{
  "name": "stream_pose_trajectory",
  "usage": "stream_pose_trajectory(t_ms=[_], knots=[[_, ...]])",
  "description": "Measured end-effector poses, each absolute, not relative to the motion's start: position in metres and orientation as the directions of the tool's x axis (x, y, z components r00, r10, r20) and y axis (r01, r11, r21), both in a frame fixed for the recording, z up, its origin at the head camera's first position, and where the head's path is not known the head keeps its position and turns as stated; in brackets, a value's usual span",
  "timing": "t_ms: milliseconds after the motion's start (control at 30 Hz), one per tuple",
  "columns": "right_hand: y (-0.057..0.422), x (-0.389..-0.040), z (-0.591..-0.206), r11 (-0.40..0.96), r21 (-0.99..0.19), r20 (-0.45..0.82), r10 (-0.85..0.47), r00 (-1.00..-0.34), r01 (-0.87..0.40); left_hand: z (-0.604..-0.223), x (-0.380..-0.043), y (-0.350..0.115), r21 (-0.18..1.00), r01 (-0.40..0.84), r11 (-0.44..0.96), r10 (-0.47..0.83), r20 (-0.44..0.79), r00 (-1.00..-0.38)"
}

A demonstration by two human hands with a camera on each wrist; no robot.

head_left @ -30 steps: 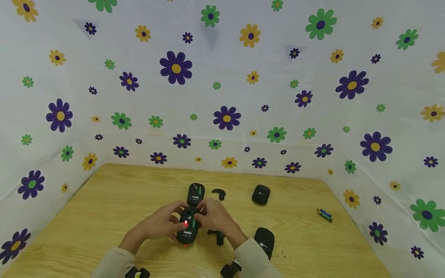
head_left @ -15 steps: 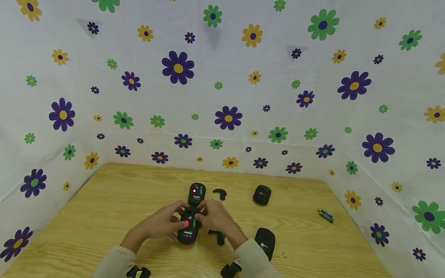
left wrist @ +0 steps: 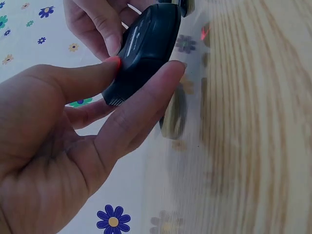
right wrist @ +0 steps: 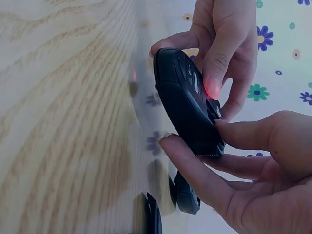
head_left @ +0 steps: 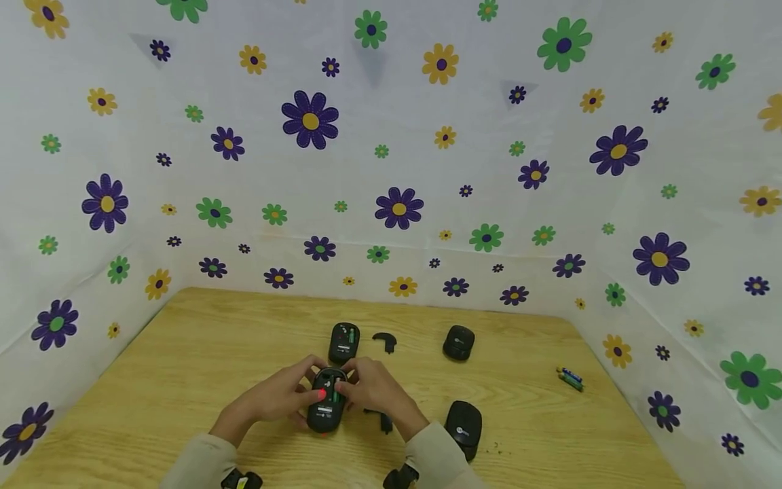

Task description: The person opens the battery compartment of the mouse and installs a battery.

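A black computer mouse (head_left: 326,409) is held bottom up just above the table, its battery slot uncovered and a green battery (head_left: 336,395) in it. My left hand (head_left: 277,395) grips its left side, the thumb on the underside, lit red by the sensor. From the right, my right hand (head_left: 373,390) holds the front end, with its thumb at the battery. In the left wrist view, the fingers of my left hand (left wrist: 92,117) lie along both faces of the mouse. Both thumbs meet the underside in the right wrist view, where my right hand (right wrist: 263,165) is nearer.
Behind the hands lies a second upturned mouse (head_left: 344,341) with a battery inside. Two curved black covers (head_left: 386,341) lie nearby, one partly behind my right hand. Two black mice (head_left: 459,342) rest right side up to the right. Loose batteries (head_left: 570,379) lie near the table's right edge.
The held mouse has shifted slightly left and toward me. My right thumb has moved left over the battery. The far mouse's red light, bright half a second ago, is now faint.
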State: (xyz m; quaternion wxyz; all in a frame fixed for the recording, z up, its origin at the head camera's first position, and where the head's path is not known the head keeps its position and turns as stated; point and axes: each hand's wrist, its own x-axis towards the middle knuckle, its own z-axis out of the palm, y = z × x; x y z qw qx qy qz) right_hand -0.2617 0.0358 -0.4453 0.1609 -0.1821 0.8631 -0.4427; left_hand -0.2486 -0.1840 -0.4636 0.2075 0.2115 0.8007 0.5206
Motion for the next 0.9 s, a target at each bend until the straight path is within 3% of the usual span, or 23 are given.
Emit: stream_pose_trajectory(t_ms=[900], knots=[[0.032, -0.262, -0.456, 0.547, -0.829, -0.163, -0.436, -0.885, -0.117, -0.467, -0.249, -0.178, 0.881, 0.105, 0.462, 0.495, -0.158, -0.855]])
